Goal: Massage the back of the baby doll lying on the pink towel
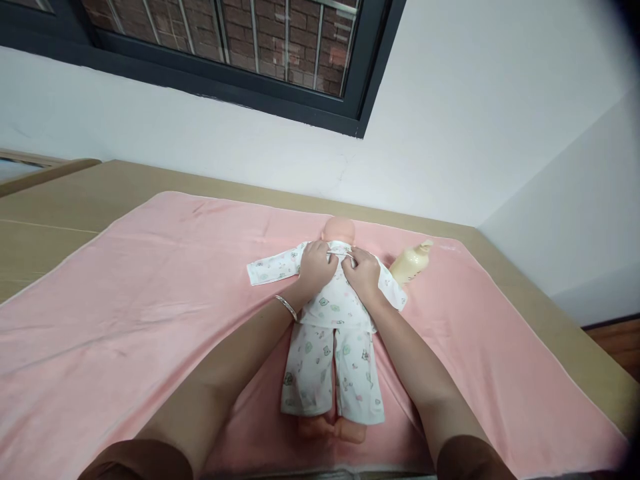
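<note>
A baby doll (339, 229) lies on a pink blanket, its head toward the wall and its bare feet toward me. It wears a white printed top (327, 308) and matching trousers (309, 370). My left hand (317, 265) pinches the top's cloth near the neck, on the doll's left-hand side in view. Close beside it, my right hand (364, 269) grips the same neckline from the other side. A short stretch of the collar edge shows between my fingers. One sleeve spreads flat to the left; the other slants down to the right, partly behind my right hand.
A pale yellow bottle (411, 261) lies on the pink blanket (165, 280), right of the doll. Under the blanket is a wooden surface (113, 183) that meets the white wall (425, 153). A dark-framed window (355, 113) with bars is above.
</note>
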`<state>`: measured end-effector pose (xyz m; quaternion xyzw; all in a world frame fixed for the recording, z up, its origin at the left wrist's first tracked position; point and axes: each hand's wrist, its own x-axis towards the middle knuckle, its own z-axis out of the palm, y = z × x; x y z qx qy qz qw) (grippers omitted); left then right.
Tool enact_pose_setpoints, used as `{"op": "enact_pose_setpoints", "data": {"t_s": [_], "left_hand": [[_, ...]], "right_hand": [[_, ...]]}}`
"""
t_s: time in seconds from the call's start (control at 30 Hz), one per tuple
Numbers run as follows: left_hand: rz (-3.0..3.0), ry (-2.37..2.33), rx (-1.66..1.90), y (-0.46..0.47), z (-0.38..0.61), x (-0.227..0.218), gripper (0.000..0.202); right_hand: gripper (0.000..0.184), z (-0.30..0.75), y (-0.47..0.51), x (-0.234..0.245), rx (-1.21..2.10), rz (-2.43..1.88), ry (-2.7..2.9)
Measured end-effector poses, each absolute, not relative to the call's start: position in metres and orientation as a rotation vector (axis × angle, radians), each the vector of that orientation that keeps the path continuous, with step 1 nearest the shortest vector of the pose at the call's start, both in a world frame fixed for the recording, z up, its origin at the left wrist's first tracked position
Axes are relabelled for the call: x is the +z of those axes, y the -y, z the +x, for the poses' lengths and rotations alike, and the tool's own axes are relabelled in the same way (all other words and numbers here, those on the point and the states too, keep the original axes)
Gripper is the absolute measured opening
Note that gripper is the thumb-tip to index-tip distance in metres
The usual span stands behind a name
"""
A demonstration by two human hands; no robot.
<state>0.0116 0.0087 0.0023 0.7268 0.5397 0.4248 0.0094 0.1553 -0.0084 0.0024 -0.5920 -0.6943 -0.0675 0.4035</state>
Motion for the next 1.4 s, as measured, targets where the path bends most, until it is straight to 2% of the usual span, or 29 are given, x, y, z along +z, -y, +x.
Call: {"op": "enact_pose_setpoints", "data": {"t_s": [0.17, 0.4, 0.67, 0.8, 1.07, 1.4], "left_hand": [[2.188, -1.739, 1.365, -0.004, 0.013, 0.002, 0.011], [2.179, -1.749, 1.286, -0.008, 0.013, 0.003, 0.025], [2.193, -1.729, 1.244, -0.022, 0.013, -0.008, 0.032], [2.205, -1.675, 1.242, -0.021, 0.011, -0.007, 0.029], [2.242, -1.704, 1.321, -0.008, 0.010, 0.002, 0.009], [2.257, -1.729, 1.279, -0.006, 0.012, 0.005, 0.017]], "right_hand": [[0.027, 0.152, 0.012, 0.004, -0.141, -1.546, 1.688], [0.032, 0.149, 0.016, 0.014, -0.053, -1.665, 1.672], [0.044, 0.158, -0.002, 0.007, -0.043, -1.577, 1.908], [0.043, 0.160, -0.004, 0.003, -0.015, -1.500, 1.901], [0.025, 0.155, 0.008, 0.006, -0.096, -1.484, 1.764], [0.028, 0.151, 0.014, 0.011, -0.159, -1.632, 1.735]]}}
